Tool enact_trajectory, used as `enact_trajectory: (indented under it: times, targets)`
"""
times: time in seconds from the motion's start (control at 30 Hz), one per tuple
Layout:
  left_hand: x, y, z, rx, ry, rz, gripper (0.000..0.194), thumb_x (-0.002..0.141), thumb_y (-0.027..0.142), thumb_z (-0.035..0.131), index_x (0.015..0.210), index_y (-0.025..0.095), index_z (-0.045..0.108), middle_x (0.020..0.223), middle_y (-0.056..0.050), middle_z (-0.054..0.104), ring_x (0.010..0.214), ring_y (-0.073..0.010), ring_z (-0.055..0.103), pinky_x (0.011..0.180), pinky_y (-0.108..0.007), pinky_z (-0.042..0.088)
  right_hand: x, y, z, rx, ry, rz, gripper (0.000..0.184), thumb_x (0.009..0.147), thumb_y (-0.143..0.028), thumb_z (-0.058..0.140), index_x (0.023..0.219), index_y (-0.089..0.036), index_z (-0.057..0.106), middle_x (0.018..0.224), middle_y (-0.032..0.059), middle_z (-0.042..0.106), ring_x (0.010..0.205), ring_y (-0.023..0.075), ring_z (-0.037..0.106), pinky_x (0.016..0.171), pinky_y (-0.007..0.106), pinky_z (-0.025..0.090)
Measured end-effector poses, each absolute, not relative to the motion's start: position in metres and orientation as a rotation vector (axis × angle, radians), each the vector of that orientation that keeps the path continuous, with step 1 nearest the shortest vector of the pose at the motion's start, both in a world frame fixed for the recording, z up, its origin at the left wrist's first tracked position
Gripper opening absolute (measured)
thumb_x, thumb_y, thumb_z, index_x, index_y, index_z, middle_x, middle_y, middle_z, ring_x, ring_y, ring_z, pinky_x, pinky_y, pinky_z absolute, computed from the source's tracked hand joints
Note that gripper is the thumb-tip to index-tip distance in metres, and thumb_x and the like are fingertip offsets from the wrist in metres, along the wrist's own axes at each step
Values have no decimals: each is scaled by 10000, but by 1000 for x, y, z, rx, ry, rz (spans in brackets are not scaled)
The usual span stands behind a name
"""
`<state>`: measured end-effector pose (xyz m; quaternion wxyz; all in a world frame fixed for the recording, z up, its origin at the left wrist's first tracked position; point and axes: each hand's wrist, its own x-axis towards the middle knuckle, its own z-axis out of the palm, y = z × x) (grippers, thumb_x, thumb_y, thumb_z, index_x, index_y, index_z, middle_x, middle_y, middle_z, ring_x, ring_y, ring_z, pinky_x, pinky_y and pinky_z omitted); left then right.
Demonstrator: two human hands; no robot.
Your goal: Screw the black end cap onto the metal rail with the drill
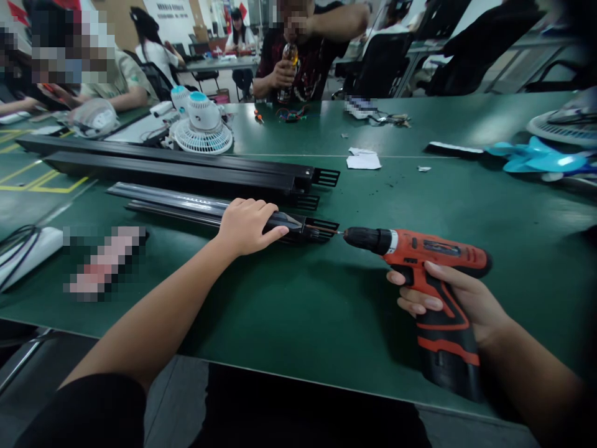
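One red drill is grasped by the fingers of the right hand, its bit pointed left, roughly along the long axis of the black bar. On the counter, the bar is clasped from above by the left hand, its slotted end by the bit; contact cannot be told.

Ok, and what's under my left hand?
Beneath your left hand is a long black bar. It shows on both sides of the hand, with a slotted end piece past the thumb. The stretch under your palm is covered.
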<state>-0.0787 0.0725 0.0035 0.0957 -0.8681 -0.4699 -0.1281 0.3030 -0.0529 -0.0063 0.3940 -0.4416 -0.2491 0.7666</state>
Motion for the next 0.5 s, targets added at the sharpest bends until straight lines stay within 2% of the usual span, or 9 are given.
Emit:
enact_trajectory:
  times: [0.13, 0.5]
  targets:
    - [-79, 72, 4, -2590, -1388, -390, 705, 1048, 733, 349, 1259, 196, 754, 1088, -142, 803, 1000, -351, 715, 913, -489, 463, 302, -53, -7, -1100, -628, 1957, 294, 793, -432, 869, 933, -195, 766, 666, -12, 544, 508, 111, 320, 506, 278, 490]
    - [-79, 72, 3, -2578, -1389, -394, 708, 1051, 728, 332, 1246, 192, 751, 1093, -136, 807, 991, -340, 713, 918, -486, 464, 304, -53, -8, -1081, -693, 1951, 308, 805, -440, 863, 929, -181, 753, 711, 3, 587, 522, 107, 282, 529, 291, 507]
